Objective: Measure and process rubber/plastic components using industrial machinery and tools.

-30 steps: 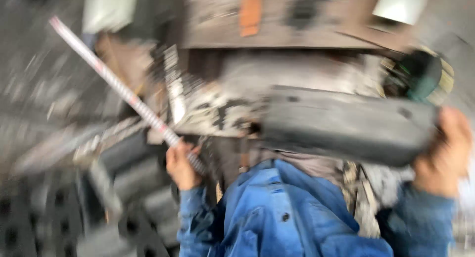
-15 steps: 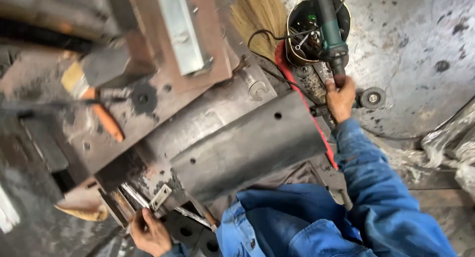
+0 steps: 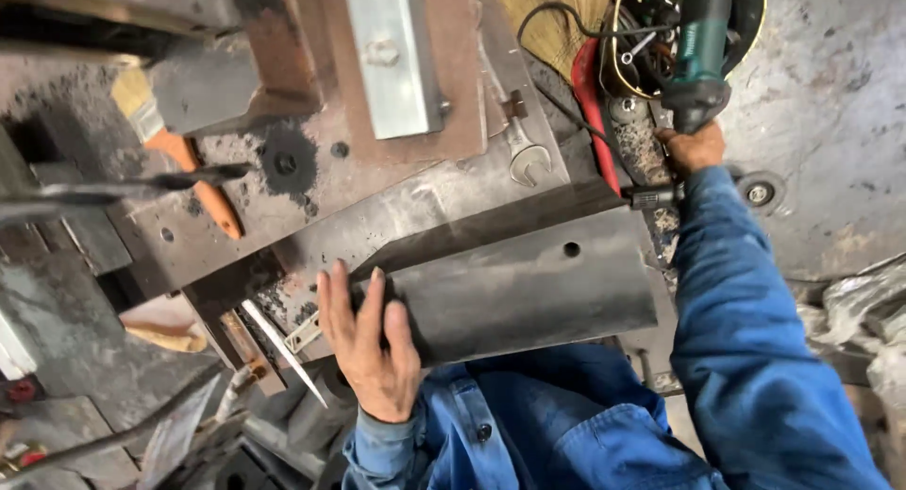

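Moved up from the bench edge, the left hand (image 3: pixel 370 344) now lies flat, fingers spread wide, on the dark steel plate (image 3: pixel 528 287) beneath them, while the right hand (image 3: pixel 692 148) grips the green angle grinder (image 3: pixel 700 51), seemingly readying to grind, which needs the plate held firm

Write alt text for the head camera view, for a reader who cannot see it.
A person in blue work clothes lays the left hand flat on the end of a dark steel plate on a cluttered metal workbench, while the right hand reaches to a green angle grinder lying in a round tub. A wrench and an orange-handled brush lie nearby.
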